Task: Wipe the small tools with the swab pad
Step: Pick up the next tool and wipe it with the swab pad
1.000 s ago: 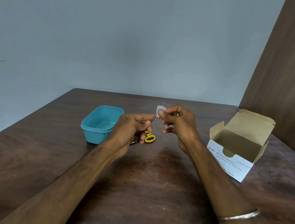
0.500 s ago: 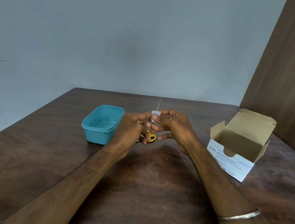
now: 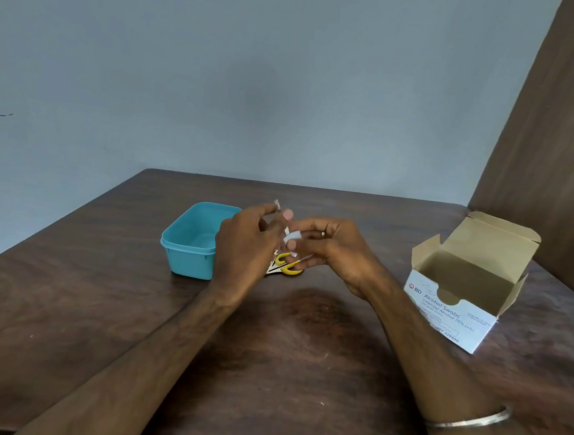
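White swab pad (image 3: 290, 240) pinched in right hand (image 3: 336, 255) grip, pressed against thin metal tool (image 3: 277, 205) held in left hand (image 3: 246, 248) grip, both raised over tabletop (image 3: 285, 354). Yellow-handled scissors (image 3: 287, 266) flat on tabletop beneath hands. Teal tub (image 3: 192, 240) just left. Open swab box (image 3: 469, 283) well right. Bangle (image 3: 468, 420) on right wrist.
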